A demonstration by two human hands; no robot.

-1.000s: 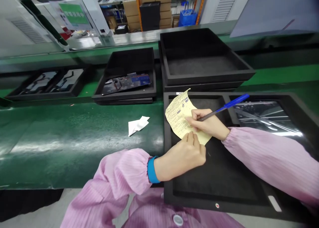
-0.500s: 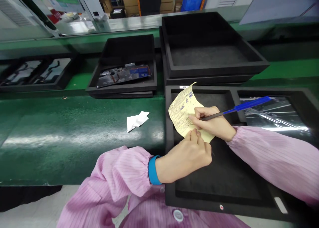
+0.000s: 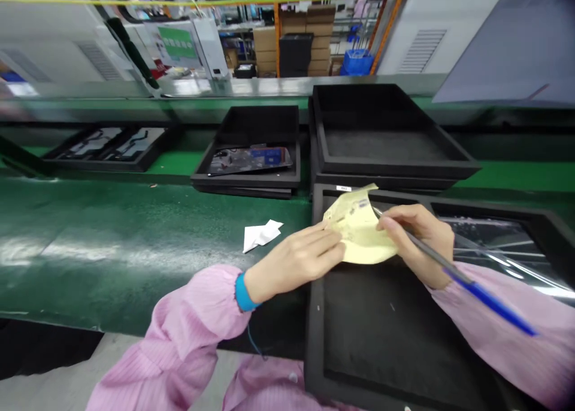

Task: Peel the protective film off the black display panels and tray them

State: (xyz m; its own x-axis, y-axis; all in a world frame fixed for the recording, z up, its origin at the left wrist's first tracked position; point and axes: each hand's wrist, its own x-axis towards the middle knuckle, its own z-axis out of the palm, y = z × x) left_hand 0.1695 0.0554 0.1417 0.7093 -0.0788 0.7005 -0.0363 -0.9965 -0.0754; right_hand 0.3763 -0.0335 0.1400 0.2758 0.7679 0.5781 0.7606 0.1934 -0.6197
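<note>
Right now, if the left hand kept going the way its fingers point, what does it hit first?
The left hand points right, fingertips already at the yellow paper slip. Just past it is the right hand holding the pen; depth unclear.

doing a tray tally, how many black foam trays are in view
5 at least: the near tray under the yellow slip, a deep tray behind it, a tray with a circuit board, a far-left tray, and one at right. Stacked ones beneath may be hidden.
</note>
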